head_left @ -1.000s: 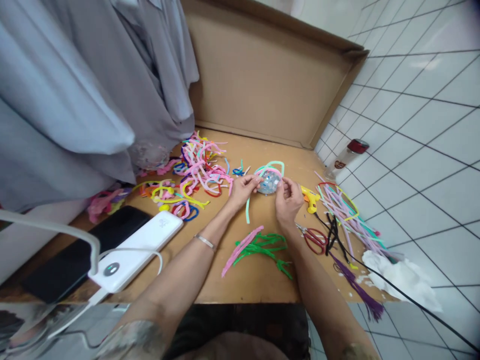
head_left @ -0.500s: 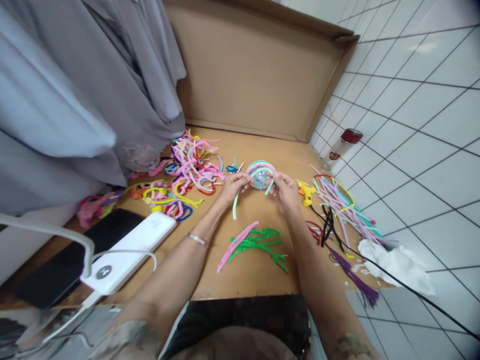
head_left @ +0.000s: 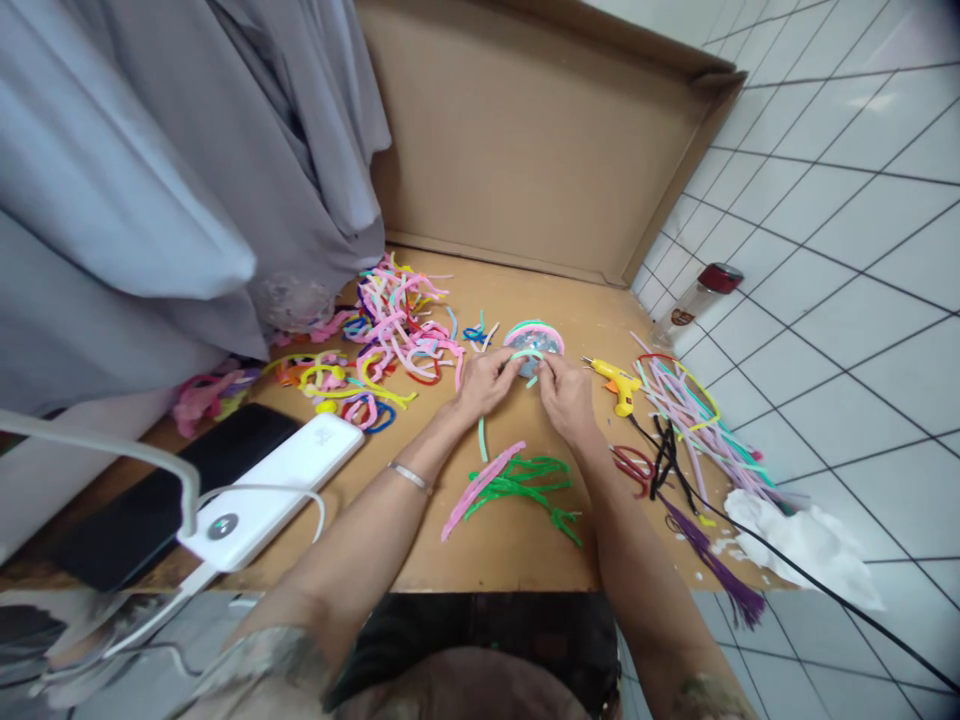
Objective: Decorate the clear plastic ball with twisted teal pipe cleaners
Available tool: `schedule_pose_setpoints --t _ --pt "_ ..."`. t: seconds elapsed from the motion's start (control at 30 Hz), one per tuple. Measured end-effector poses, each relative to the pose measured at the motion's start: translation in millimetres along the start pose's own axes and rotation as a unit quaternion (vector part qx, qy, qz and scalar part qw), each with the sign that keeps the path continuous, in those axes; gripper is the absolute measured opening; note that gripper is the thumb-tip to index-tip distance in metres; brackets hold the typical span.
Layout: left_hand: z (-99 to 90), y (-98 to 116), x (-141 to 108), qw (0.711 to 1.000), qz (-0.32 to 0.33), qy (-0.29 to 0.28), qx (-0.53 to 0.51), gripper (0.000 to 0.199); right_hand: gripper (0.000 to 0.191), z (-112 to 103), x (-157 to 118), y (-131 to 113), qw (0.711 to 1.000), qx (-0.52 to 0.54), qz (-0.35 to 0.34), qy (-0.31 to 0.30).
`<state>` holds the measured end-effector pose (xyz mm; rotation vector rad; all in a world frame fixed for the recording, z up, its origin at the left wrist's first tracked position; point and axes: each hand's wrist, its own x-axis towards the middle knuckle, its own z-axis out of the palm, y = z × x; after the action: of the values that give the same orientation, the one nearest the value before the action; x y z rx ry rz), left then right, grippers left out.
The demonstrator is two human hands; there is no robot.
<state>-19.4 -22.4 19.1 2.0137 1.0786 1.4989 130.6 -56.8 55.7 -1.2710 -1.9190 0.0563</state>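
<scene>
Between my two hands a mint-green pipe cleaner [head_left: 528, 353] is bent into a small arch. My left hand [head_left: 486, 380] pinches it on one side, and its long tail hangs down below that hand. My right hand [head_left: 566, 393] pinches the other side, with a short end poking out. Just behind the fingers is a round, clear bluish object [head_left: 534, 368] with pink and green pipe cleaners [head_left: 536, 328] curving over its top; the hands partly hide it. Nearer me on the table lie one pink pipe cleaner [head_left: 484, 492] and several green pipe cleaners [head_left: 525, 482].
A tangled pile of pipe cleaners [head_left: 397, 320] lies left, beyond a white power bank [head_left: 277, 490] and a black phone [head_left: 180, 490]. To the right are a yellow glue gun [head_left: 619, 385], red-handled scissors [head_left: 634, 468], lilac pipe cleaners [head_left: 690, 410], white tissue [head_left: 802, 540] and a bottle [head_left: 697, 300].
My hands have drawn closer together, and the mint-green pipe cleaner's arch is smaller and tighter. The whole view has shifted slightly.
</scene>
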Motion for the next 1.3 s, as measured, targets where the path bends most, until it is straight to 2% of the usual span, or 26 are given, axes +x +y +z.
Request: schedule_pose_setpoints --t 0.17,0.3,0.43,0.73,0.97,1.3 --pt "0.5 -0.7 -3.0 0.997 0.053 0.020 0.051 0.031 0.030 3.1 -2.7 -0.8 0.993 -0.104 -0.043 0.035" --pt "1.5 -0.1 -6.0 0.995 0.058 0.044 0.070 0.036 0.028 5.1 -1.6 2.0 0.994 -0.075 -0.051 0.063" --pt "2.9 0.1 -5.2 0.992 0.058 0.080 0.072 0.025 0.021 7.3 -0.1 7.0 0.993 -0.033 -0.049 0.103" --pt "4.7 -7.3 -1.1 0.974 0.162 0.081 0.136 0.025 0.016 4.9 -1.0 5.0 0.991 -0.035 -0.029 0.128" --pt "2.9 -8.9 -3.5 0.967 0.156 0.074 0.189 0.026 0.015 4.7 -0.3 5.0 0.991 0.001 0.005 0.132" --pt "-0.8 -5.6 -3.0 0.969 0.089 0.029 0.227 0.028 0.015 7.1 -0.6 4.1 0.990 0.004 0.055 0.131"
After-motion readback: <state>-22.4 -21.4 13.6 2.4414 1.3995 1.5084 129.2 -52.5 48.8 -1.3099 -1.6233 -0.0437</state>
